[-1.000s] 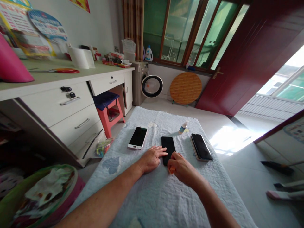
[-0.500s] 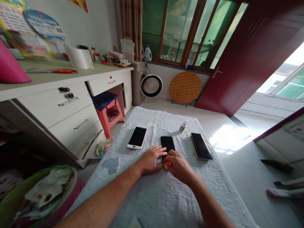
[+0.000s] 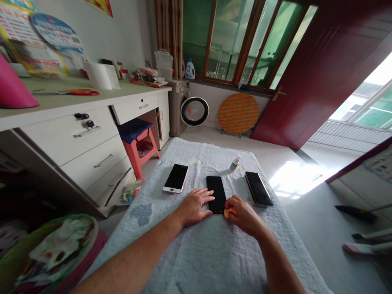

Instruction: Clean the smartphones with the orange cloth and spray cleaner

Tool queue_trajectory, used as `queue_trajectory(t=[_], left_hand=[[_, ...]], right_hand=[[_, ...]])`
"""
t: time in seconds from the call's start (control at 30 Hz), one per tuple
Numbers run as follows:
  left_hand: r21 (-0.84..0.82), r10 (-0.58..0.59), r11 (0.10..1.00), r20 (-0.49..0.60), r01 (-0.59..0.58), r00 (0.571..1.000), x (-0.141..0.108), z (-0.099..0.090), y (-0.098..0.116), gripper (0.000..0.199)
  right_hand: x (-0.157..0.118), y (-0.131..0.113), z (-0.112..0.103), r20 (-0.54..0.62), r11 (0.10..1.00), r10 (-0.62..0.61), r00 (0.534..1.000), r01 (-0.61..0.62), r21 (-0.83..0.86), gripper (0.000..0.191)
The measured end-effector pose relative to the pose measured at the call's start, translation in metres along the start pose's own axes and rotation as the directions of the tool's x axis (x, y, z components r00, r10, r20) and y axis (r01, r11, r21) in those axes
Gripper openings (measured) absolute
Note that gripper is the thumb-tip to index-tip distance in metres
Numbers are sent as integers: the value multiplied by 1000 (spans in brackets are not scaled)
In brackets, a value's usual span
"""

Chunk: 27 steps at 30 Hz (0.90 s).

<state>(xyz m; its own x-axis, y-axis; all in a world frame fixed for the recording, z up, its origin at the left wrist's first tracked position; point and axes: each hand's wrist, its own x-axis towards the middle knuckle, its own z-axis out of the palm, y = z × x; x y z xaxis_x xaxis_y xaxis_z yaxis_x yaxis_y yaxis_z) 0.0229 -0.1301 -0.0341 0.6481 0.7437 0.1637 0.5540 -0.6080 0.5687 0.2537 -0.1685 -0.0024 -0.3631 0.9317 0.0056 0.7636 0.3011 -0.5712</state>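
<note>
A black smartphone (image 3: 217,194) lies face up on the cloth-covered table, between my two hands. My left hand (image 3: 196,206) rests with its fingers apart, the fingertips touching the phone's left edge. At the phone's lower right corner, my right hand (image 3: 241,212) is closed on an orange cloth (image 3: 230,212), mostly covered by the fingers. Farther left lies a white-framed smartphone (image 3: 176,178) with a dark screen. To the right is another dark phone (image 3: 259,188), on top of a pale flat item. A small spray bottle (image 3: 234,164) stands behind the phones.
A pale blue quilted cover (image 3: 196,253) drapes the table. On the left are a white desk (image 3: 98,139) with drawers, a pink stool (image 3: 139,151) and a lined bin (image 3: 98,232) holding waste. A washing machine (image 3: 177,106) with its door open stands at the back.
My right hand with the orange cloth has moved right, from across the black phone's lower end to its lower right corner. More of the screen shows. My left hand has stayed in place.
</note>
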Motion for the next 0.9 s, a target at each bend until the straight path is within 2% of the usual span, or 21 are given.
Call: queue_trajectory(t=[0.4,0.5,0.63,0.77,0.83,0.9], left_hand=[[9,-3,1000,2,3,1000,0,0,1,48],[15,2,1000,-5,-2,1000,0,0,0,49],[21,2,1000,-4,-1,1000,0,2,-1,51],[13,-2,1000,-9,2,1000,0,1,-1,52],[9,-3,1000,-4,3,1000,0,1,-1,53],[9,-4,1000,1,4,1000,0,0,-1,56]], right_hand=[[3,-21,25,-63,994,-33,997,26,-109,15],[2,-20,23,-45,996,-20,999,15,-93,14],[0,-11,7,-25,995,26,999,-28,-92,10],[-1,-4,-7,-123,997,43,991,-50,-53,9],[1,-5,-6,-206,999,40,978,-41,-3,7],[5,-7,1,-242,999,20,970,-13,30,9]])
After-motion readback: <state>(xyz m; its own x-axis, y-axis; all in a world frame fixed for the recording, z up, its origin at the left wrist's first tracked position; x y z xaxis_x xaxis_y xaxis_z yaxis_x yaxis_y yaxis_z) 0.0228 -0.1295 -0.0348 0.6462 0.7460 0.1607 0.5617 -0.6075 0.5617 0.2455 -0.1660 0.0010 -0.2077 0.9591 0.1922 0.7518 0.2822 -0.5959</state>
